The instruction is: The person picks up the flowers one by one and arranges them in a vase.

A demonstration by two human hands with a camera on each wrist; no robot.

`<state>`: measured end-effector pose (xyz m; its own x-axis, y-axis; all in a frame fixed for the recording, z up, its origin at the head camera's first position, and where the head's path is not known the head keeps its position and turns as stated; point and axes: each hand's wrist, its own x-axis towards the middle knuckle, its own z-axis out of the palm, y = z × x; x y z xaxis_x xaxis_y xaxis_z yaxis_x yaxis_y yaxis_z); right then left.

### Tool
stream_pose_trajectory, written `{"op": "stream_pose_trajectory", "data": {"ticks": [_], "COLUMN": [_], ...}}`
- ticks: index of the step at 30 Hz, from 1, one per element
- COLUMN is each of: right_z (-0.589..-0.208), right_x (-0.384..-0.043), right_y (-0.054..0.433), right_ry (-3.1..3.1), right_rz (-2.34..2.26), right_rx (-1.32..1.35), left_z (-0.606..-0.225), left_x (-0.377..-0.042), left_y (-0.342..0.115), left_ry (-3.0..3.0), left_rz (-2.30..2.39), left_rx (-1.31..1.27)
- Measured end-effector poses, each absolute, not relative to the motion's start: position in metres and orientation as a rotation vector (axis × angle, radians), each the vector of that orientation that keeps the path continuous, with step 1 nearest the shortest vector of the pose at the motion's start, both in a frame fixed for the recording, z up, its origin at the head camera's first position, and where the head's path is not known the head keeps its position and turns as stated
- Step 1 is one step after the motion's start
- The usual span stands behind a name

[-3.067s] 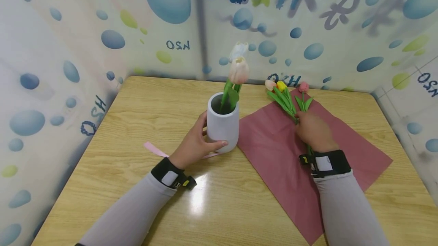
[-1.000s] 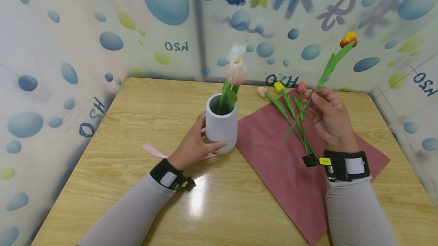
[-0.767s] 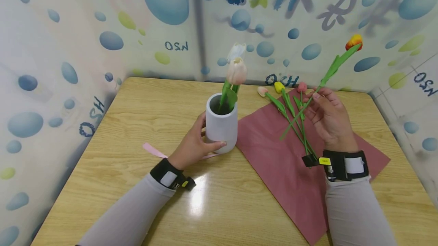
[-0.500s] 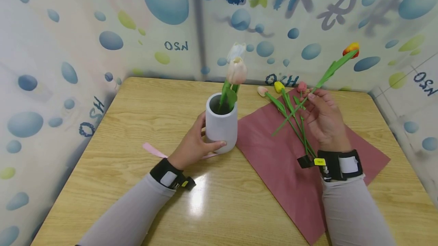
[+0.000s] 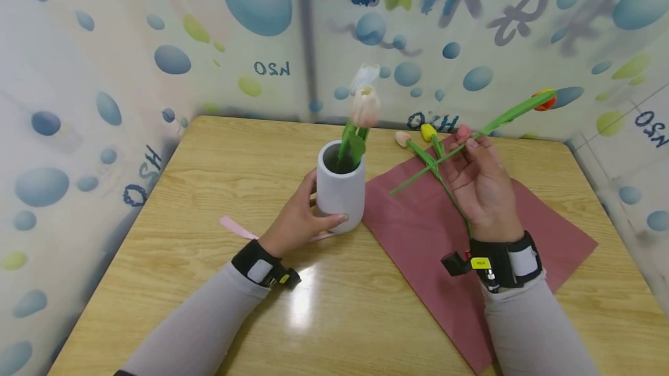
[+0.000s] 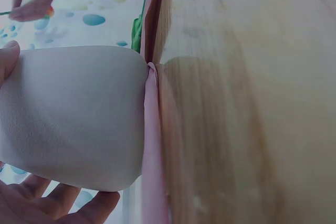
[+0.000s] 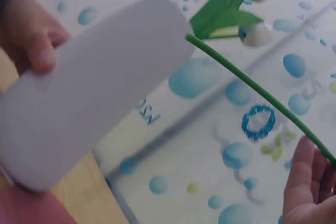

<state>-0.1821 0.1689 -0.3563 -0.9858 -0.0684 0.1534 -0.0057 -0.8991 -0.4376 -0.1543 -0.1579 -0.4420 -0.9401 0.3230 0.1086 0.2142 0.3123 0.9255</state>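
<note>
A white vase (image 5: 341, 199) stands upright near the middle of the table, with a pale pink tulip (image 5: 365, 107) and a white tulip (image 5: 364, 77) in it. My left hand (image 5: 300, 216) grips its side, thumb in front and fingers behind; the left wrist view shows the vase wall (image 6: 79, 114) close up. My right hand (image 5: 483, 190) pinches the stem of a red-and-yellow tulip (image 5: 545, 100) above the paper. The bloom points to the right and the bare stem end (image 5: 399, 189) slants down left towards the vase. In the right wrist view that stem (image 7: 252, 85) crosses near the vase.
Dusky red wrapping paper (image 5: 418, 236) lies flat on the wooden table (image 5: 209, 190). On it are a light pink tulip (image 5: 402, 138), a yellow tulip (image 5: 428, 132) and a pink tulip (image 5: 463, 131), partly behind my right hand. A pink ribbon (image 5: 237, 228) runs by the vase's base.
My right hand has picked the red-and-yellow tulip up from the paper, then moved slightly left while tilting it flatter. My left hand has stayed on the vase.
</note>
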Motion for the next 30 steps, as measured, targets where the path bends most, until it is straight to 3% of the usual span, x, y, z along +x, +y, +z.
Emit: {"op": "stream_pose_trajectory", "data": {"ticks": [9,16,30], "right_z": [-0.328,-0.310,-0.314], "right_x": [-0.169,-0.168,-0.158], "right_y": [0.136,0.109,0.073], "right_ry": [0.821,1.269,1.934], "right_rz": [-3.091,-3.079,-2.741], "right_rx": [-0.266,-0.306,-0.517], "left_z": [-0.439,-0.440,-0.440], "left_x": [-0.154,-0.154,-0.154], "left_y": [-0.158,-0.158,-0.158], "left_ry": [2.454,2.473,2.489], "left_rz": [1.720,1.708,1.698], "left_rx": [0.476,0.487,0.492]}}
